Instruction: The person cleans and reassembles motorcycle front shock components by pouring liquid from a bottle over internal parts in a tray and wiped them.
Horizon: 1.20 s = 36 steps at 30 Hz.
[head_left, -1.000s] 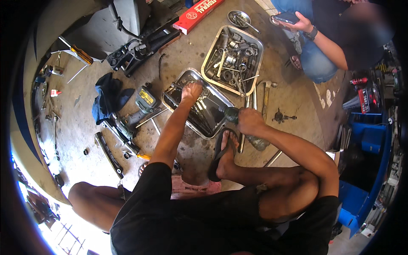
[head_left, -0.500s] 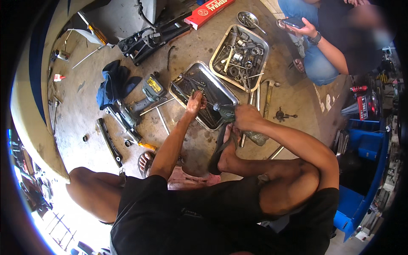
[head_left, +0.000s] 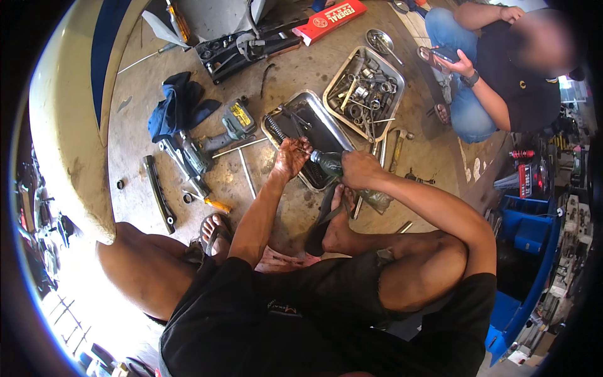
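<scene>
Right hand (head_left: 362, 169): frame centre, wrapped around dark bottle (head_left: 328, 163) — neck (head_left: 315, 156) pointing left, likely for control.
Left hand (head_left: 291, 158): curled by the neck; contents I cannot tell.
Tray (head_left: 323, 125): beneath the neck — perhaps for catching drips.

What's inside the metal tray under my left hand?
The tray shows a coil spring along its left side and slender dark parts near the top. Your left hand and the dark bottle hide what lies directly beneath them.
</scene>
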{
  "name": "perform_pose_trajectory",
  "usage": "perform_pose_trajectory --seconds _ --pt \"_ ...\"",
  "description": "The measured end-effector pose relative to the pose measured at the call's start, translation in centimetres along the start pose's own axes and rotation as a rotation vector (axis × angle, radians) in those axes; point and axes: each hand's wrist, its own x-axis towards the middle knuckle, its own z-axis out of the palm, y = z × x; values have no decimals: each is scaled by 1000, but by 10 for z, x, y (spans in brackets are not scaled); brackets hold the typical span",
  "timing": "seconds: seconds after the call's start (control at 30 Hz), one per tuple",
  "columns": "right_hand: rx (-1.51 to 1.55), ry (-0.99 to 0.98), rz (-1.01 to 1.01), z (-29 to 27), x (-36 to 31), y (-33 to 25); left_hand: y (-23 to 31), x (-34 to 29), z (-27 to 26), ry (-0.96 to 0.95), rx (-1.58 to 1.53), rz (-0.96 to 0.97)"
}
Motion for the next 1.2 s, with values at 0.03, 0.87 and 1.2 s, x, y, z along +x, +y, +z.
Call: perform_pose_trajectory --seconds 0.03,0.87,1.2 --pt "6 -11 20 0 0 0 -2 1 2 -30 -31 13" --pt "-61 -6 12 -12 -1 -20 19 9 -18 235 18 -106" --pt "-29 -9 7 -14 -3 -21 22 -1 -2 287 111 -85"
